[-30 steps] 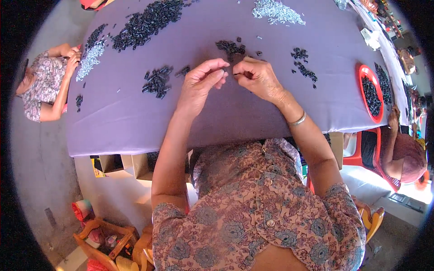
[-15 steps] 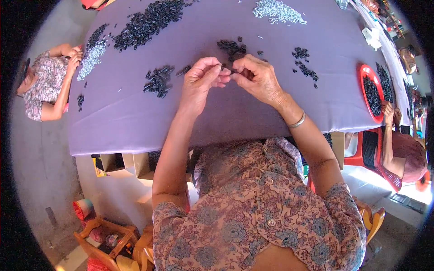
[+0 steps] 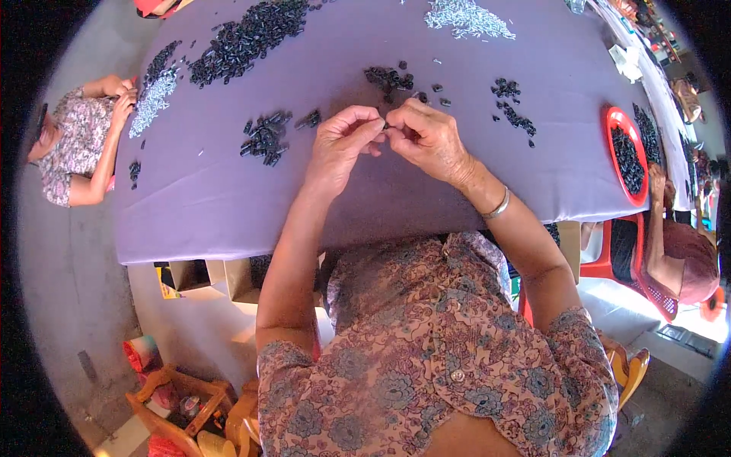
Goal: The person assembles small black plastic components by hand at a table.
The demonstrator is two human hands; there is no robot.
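Over the near middle of the purple-covered table (image 3: 228, 190), my two hands meet fingertip to fingertip. My left hand (image 3: 346, 141) pinches a small black part (image 3: 386, 127), mostly hidden by the fingers. From the other side my right hand (image 3: 430, 137) closes on the same spot with thumb and forefinger; whether it grips that part or another tiny one I cannot tell. Just beyond the hands lies a small heap of short black pieces (image 3: 388, 78). To the left of my left hand is a pile of longer black pieces (image 3: 266, 137), with a few more beside it.
Farther off are a large black heap (image 3: 247, 42) and a pile of small silvery pieces (image 3: 468, 19). Black pieces (image 3: 514, 114) lie to the right, near a red basin (image 3: 611, 126) full of black parts. One person (image 3: 76, 145) works at the left edge, another (image 3: 678, 259) at the right.
My hands have come closer together, the left moving slightly right and the right slightly left, so their fingertips now meet. The piles look the same.
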